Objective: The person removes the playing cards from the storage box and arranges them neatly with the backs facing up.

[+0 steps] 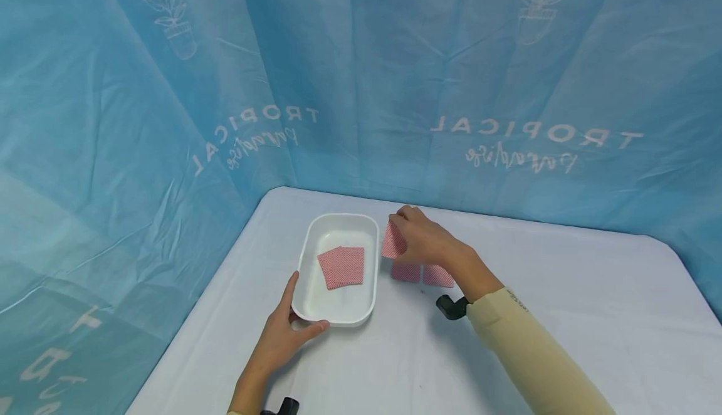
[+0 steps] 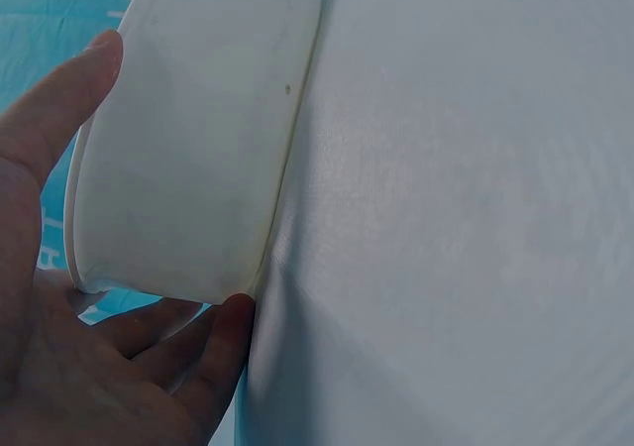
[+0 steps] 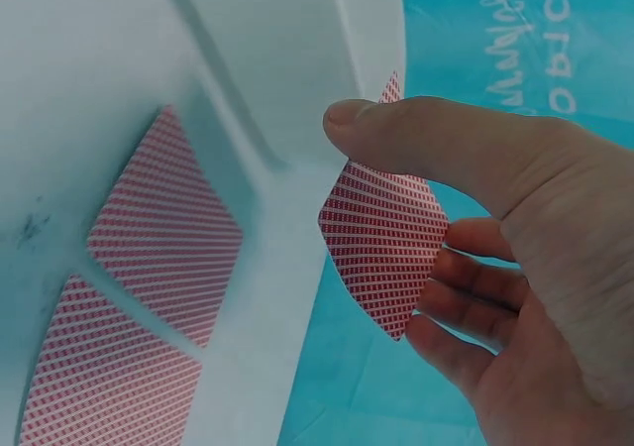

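A white rectangular tub [image 1: 310, 305] with rounded corners sits on the table, with red-patterned playing cards [image 1: 345, 267] lying overlapped inside. At its near left corner, my left hand [image 1: 282, 333] holds the tub, thumb on the near side and fingers along the left side. To the right of the tub, my right hand [image 1: 423, 236] pinches one playing card [image 3: 381, 238] by its edges, lifted above the table. Below that hand lie two more face-down cards, a left card [image 1: 406, 272] and a right card [image 1: 438, 276], side by side on the cloth.
White cloth [image 1: 564, 315] covers the table. Blue curtains [image 1: 361, 76] with mirrored lettering hang behind and to the left of it. A black wrist mount [image 1: 451, 307] sticks out from the right wrist, close to the cards on the table.
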The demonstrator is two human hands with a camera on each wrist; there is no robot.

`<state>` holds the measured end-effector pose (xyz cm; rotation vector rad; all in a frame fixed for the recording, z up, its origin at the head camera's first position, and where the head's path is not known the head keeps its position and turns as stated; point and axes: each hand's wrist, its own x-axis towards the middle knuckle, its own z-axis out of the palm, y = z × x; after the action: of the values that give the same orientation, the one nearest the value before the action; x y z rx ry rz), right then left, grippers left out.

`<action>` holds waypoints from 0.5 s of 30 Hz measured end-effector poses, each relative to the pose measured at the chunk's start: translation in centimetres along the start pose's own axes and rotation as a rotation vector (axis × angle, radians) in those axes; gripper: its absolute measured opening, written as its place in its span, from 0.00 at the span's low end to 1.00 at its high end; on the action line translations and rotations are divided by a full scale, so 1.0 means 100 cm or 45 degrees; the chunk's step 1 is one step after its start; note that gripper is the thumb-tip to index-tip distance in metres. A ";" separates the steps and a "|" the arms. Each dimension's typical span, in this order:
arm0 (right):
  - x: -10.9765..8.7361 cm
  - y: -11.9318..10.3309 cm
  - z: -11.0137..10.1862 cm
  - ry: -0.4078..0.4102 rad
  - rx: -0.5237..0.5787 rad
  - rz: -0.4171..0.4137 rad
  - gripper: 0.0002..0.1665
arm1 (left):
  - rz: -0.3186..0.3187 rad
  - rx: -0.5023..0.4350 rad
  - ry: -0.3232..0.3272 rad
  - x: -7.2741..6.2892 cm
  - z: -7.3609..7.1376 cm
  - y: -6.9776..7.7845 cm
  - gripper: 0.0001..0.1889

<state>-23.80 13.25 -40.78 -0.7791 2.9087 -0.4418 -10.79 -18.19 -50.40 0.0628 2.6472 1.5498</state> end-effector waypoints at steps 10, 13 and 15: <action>-0.004 0.011 0.010 -0.033 0.014 -0.014 0.52 | -0.001 -0.006 0.012 -0.002 -0.004 -0.001 0.60; -0.008 0.017 0.010 -0.046 0.003 0.003 0.52 | 0.017 -0.010 -0.006 -0.002 -0.004 0.000 0.59; -0.010 0.020 0.012 -0.067 -0.001 0.025 0.53 | 0.023 -0.010 -0.021 -0.002 -0.004 0.000 0.59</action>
<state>-23.64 15.11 -42.47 -0.7499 2.8655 -0.4115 -10.67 -18.58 -50.17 0.0988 2.6351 1.5588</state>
